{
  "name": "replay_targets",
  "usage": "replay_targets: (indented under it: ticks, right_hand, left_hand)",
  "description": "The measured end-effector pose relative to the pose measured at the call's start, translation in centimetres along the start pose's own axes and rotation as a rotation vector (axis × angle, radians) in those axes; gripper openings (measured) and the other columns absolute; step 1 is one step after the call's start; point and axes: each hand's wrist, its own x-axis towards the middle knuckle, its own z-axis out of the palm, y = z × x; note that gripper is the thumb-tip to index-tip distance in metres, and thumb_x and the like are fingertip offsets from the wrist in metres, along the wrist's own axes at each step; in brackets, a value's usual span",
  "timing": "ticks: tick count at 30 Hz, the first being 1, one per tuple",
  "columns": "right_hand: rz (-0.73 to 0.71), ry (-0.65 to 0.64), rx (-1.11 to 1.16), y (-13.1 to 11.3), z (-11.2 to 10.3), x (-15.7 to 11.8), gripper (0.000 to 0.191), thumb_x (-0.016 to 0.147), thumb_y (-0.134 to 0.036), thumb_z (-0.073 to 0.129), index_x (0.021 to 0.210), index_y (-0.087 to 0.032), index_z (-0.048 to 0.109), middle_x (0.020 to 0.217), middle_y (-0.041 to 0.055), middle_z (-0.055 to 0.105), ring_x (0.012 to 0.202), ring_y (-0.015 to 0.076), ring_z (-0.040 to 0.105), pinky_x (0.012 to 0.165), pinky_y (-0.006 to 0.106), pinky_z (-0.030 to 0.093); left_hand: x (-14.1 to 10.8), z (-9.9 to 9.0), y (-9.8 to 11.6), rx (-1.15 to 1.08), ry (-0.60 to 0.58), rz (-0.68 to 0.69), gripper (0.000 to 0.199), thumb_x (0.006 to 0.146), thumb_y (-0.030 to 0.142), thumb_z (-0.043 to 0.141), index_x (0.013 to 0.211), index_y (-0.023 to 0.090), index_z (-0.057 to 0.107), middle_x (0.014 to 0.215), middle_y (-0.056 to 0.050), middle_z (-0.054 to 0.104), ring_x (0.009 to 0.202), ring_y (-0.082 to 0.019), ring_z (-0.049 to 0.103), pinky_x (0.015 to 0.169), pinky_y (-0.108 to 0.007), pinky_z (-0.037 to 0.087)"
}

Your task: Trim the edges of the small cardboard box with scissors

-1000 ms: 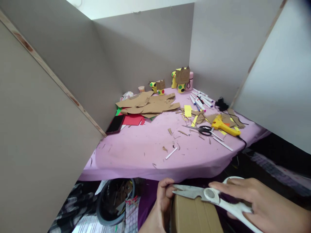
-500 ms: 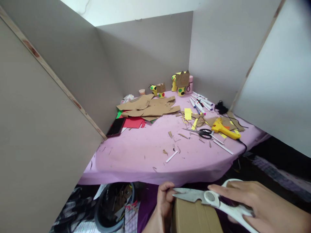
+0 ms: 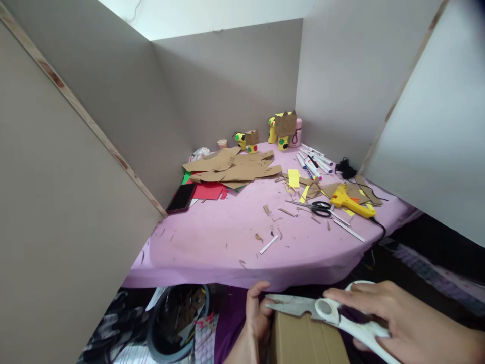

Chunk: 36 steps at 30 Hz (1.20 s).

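My right hand [image 3: 382, 311] grips a large pair of scissors [image 3: 326, 309] by its white handles. Their blades point left, slightly parted, across the top end of a cardboard box [image 3: 310, 341] at the bottom of the view. Against the box's left side is my left hand [image 3: 258, 313], its fingers curled at the upper corner, close to the blade tips. The near part of the box runs out of the frame.
A pink-covered table [image 3: 212, 237] lies ahead, with cardboard sheets [image 3: 242, 167], black-handled scissors [image 3: 320, 208], a yellow glue gun [image 3: 350, 201], markers [image 3: 314, 162] and a phone [image 3: 182, 198]. Below left stands a bin [image 3: 151, 333] of scraps. Grey panels [image 3: 235, 76] enclose the table.
The scissors have shifted slightly left, and their blade tips are a little closer together. My left index finger has lifted a little. The box is almost where it was.
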Motion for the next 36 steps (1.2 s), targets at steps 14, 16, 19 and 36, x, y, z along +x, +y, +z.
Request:
replay_targets:
  ticks: [14, 16, 19, 36]
  right_hand:
    - [0.003, 0.124, -0.087, 2.0, 0.8, -1.4, 0.060, 0.073, -0.019, 0.062, 0.128, -0.042, 0.056, 0.118, 0.0020, 0.067, 0.106, 0.0281, 0.063, 0.090, 0.038, 0.049]
    - [0.026, 0.103, -0.083, 1.7, 0.6, -1.2, 0.060, 0.072, -0.018, 0.062, 0.127, -0.042, 0.057, 0.117, 0.0014, 0.068, 0.105, 0.0282, 0.063, 0.090, 0.038, 0.049]
    - [0.045, 0.044, -0.050, 0.6, 0.2, -0.5, 0.058, 0.071, -0.017, 0.061, 0.124, -0.041, 0.059, 0.111, 0.0008, 0.070, 0.098, 0.0266, 0.065, 0.082, 0.034, 0.051]
    - [0.034, -0.070, 0.052, -1.7, -0.4, 0.9, 0.030, 0.076, -0.011, 0.058, 0.097, -0.032, 0.063, 0.088, -0.0069, 0.069, 0.078, 0.0153, 0.063, 0.068, 0.023, 0.043]
  left_hand:
    - [-0.2, -0.3, 0.2, 0.031, 0.024, 0.031, 0.044, 0.069, 0.027, 0.074, 0.104, 0.024, 0.049, 0.060, 0.005, 0.064, 0.066, -0.017, 0.064, 0.070, -0.032, 0.046]
    - [-0.2, -0.3, 0.3, 0.031, 0.031, 0.033, 0.042, 0.066, 0.024, 0.075, 0.101, 0.023, 0.051, 0.059, 0.005, 0.064, 0.066, -0.018, 0.063, 0.071, -0.032, 0.046]
    - [-0.3, -0.3, 0.4, 0.027, 0.037, 0.036, 0.039, 0.065, 0.020, 0.076, 0.096, 0.023, 0.053, 0.058, 0.006, 0.063, 0.064, -0.016, 0.062, 0.070, -0.030, 0.045]
    - [-0.3, -0.5, 0.0, -0.012, 0.060, 0.073, 0.103, 0.065, 0.017, 0.078, 0.145, 0.026, 0.012, 0.056, 0.009, 0.058, 0.062, -0.016, 0.062, 0.077, -0.036, 0.048]
